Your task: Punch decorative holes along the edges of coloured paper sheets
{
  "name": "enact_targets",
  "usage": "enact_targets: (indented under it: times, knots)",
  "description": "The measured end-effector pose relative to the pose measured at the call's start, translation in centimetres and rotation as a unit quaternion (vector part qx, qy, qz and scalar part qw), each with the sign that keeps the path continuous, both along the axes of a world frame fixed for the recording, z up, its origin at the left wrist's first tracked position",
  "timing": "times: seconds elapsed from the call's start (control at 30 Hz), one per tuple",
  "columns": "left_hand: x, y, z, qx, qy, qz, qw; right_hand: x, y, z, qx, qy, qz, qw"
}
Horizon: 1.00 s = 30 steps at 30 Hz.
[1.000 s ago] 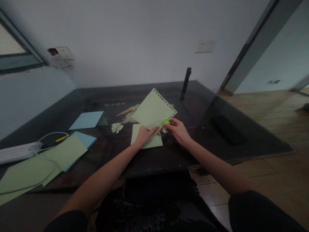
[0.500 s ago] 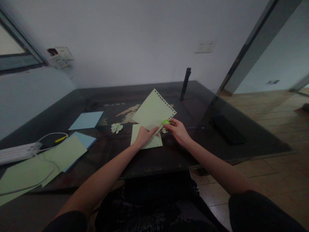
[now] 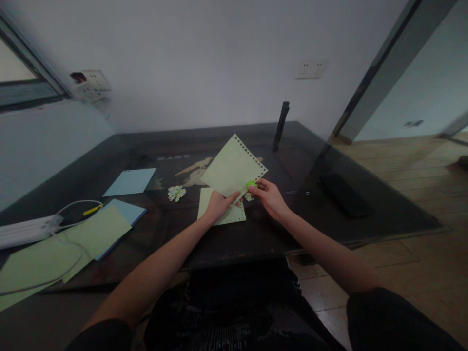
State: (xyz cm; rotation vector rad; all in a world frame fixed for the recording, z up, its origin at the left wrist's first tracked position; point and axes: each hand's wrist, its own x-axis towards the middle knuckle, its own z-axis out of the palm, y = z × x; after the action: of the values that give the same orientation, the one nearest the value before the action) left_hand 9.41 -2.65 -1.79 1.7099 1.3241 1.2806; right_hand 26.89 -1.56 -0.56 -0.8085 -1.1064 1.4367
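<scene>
- Head view on my screen: the left hand pinches the lower end of a pale green sheet, thumb on top, the other fingers mostly hidden from me.
- The right hand has its thumb and fingers closed around a small green tool, which sits at the sheet's lower right edge.
- I see the sheet held with one corner pointing away, above the middle of the dark table; holes run along its upper right edge to the right corner.
- Just below, partly under the left hand, a second green sheet lies on the table.
- I make out a pile of paper bits to the left, and a smaller pile just beside the right hand.
- Farther left lies a blue sheet; nearer, green papers overlap blue paper, near a white power strip.
- At right lies a flat black thing I cannot identify; a black stick stands near the wall.
</scene>
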Motion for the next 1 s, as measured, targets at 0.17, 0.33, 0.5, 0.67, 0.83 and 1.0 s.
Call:
enact_targets:
  times: [0.17, 0.33, 0.5, 0.67, 0.83, 1.0]
  knots:
    - [0.00, -0.08, 0.07, -0.008, 0.004, -0.003, 1.000, -0.01, 0.03, -0.07, -0.003, -0.006, -0.001, 1.000]
    - [0.05, -0.20, 0.22, 0.007, 0.002, 0.000, 1.000, -0.02, 0.06, -0.21, -0.011, 0.000, 0.001, 1.000]
    - [0.00, -0.19, 0.19, 0.000, 0.001, 0.000, 1.000, 0.04, 0.11, -0.25, -0.005, -0.013, 0.004, 1.000]
    - [0.03, -0.23, 0.35, 0.002, 0.002, 0.002, 1.000, 0.07, 0.08, -0.18, -0.003, -0.018, 0.006, 1.000]
    - [0.04, -0.19, 0.28, 0.008, 0.008, 0.006, 1.000, 0.01, 0.07, -0.12, -0.011, -0.008, 0.003, 1.000]
    - [0.00, -0.05, -0.02, 0.020, 0.017, 0.003, 1.000, 0.00, 0.15, -0.14, -0.010, -0.016, -0.003, 1.000]
